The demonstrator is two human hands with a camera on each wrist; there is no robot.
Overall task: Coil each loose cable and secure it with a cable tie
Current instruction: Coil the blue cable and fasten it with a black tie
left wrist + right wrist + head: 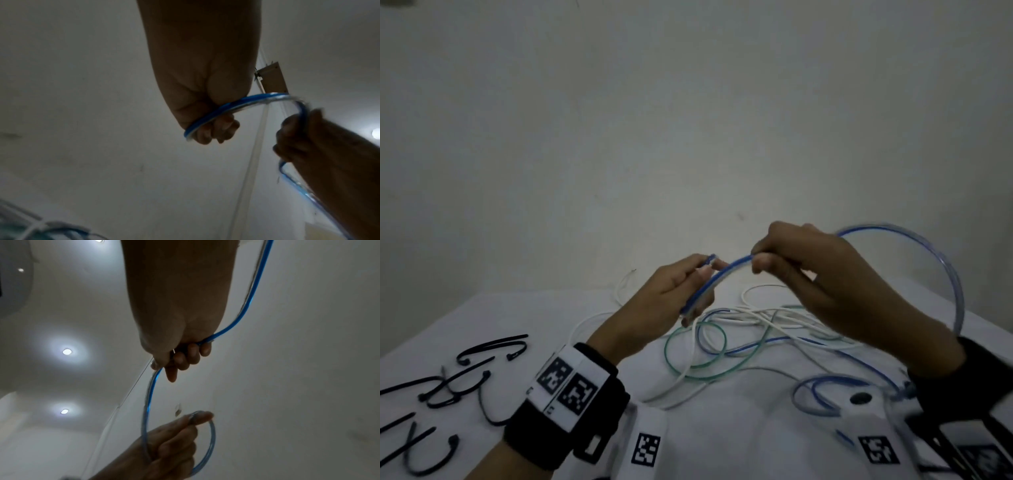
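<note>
Blue cable (726, 274) | pinched in left hand (671, 294), gripped in right hand (822, 274), raised over desk (739, 428) | white cable (767, 313), green cable (671, 346) loose beneath | black cable ties (448, 380) left

Both hands are up over the white table (517, 308): left hand (671, 294) pinches the end of the blue cable (717, 275), right hand (825, 274) grips it just toward three o'clock, a blurred loop arcing off right. Below, green cable (681, 334) and white cable (767, 313) lie tangled. Black cable ties (448, 383) are scattered at eight o'clock.
</note>
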